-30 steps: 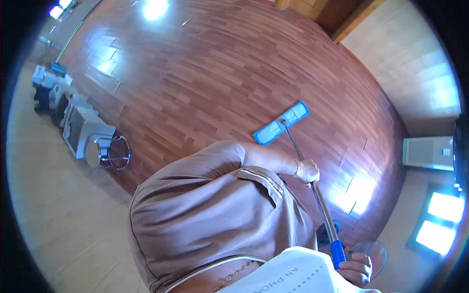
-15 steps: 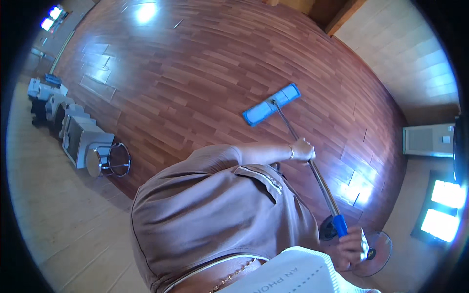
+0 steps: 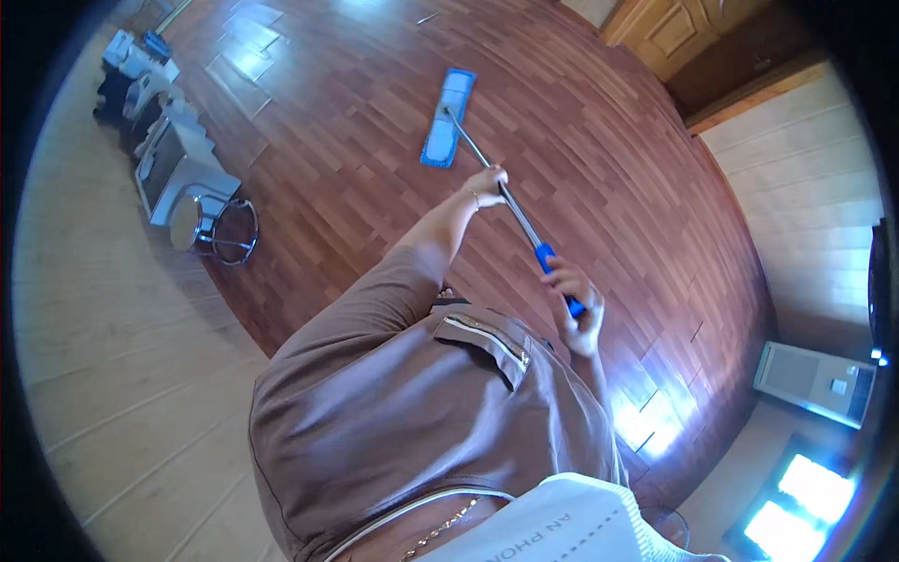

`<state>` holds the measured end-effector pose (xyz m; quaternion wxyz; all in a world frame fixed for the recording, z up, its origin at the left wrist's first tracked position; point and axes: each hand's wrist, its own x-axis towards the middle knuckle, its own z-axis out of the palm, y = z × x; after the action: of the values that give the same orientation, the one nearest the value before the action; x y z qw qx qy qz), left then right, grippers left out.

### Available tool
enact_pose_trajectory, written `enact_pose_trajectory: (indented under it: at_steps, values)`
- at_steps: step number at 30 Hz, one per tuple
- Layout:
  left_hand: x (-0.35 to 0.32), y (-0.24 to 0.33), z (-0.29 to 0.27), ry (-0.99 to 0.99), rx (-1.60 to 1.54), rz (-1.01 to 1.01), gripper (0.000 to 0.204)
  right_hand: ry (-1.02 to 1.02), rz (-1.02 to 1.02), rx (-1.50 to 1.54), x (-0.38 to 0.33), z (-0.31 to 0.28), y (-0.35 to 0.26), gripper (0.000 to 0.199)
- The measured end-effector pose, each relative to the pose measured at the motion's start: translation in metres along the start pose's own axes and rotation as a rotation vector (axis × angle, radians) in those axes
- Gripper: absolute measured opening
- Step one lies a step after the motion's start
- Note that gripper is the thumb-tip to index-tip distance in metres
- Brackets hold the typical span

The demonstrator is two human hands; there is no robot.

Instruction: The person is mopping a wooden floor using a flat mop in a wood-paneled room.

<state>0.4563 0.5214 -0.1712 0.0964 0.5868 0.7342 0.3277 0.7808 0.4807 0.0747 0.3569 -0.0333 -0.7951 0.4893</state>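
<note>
A flat mop (image 3: 448, 117) with a light blue rectangular head lies on the wood-patterned floor (image 3: 346, 178) ahead of me. Its metal pole slants back toward my body and ends in a blue grip (image 3: 544, 256). My left hand (image 3: 488, 186) is wrapped round the metal pole partway down, with the arm stretched forward. Up at the blue grip, my right hand (image 3: 577, 304) curls its fingers round the handle, close to my right side. The mop head points mostly away from me, tilted slightly right at its far end.
A white dressing table (image 3: 192, 164) and a round stool (image 3: 234, 231) with chrome legs stand along the left wall. A wooden door (image 3: 688, 28) is at the far right. A white appliance (image 3: 815, 382) stands by the right wall near a bright window (image 3: 801, 506).
The mop head has moved farther away and left, and has turned to a steeper angle. Both hands went forward and left with the pole; the right hand came in from the lower right.
</note>
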Motion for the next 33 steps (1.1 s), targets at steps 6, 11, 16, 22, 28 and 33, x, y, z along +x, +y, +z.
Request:
enact_pose_trajectory:
  at_steps: [6,11,16,22,28,33]
  values:
    - [-0.047,0.001,-0.026,0.148,0.080,-0.423,0.025,-0.199,0.056,0.303,0.026,-0.020,0.020,0.004]
    - [-0.062,0.066,-0.056,0.261,0.111,-0.683,0.031,-0.301,0.061,0.410,0.046,-0.050,0.021,0.006]
    - [-0.089,0.100,-0.067,0.513,0.239,-0.770,0.030,-0.419,0.061,0.522,0.086,-0.069,0.020,0.006]
    - [-0.084,0.179,-0.095,0.617,0.313,-0.875,0.027,-0.571,-0.054,0.505,0.166,-0.106,-0.015,0.008]
    - [-0.022,0.280,-0.169,0.640,0.255,-0.956,0.031,-0.811,-0.366,0.532,0.302,-0.164,-0.105,0.019]
    - [-0.007,0.329,-0.210,0.632,0.184,-0.993,0.033,-0.884,-0.598,0.532,0.341,-0.153,-0.182,0.027]
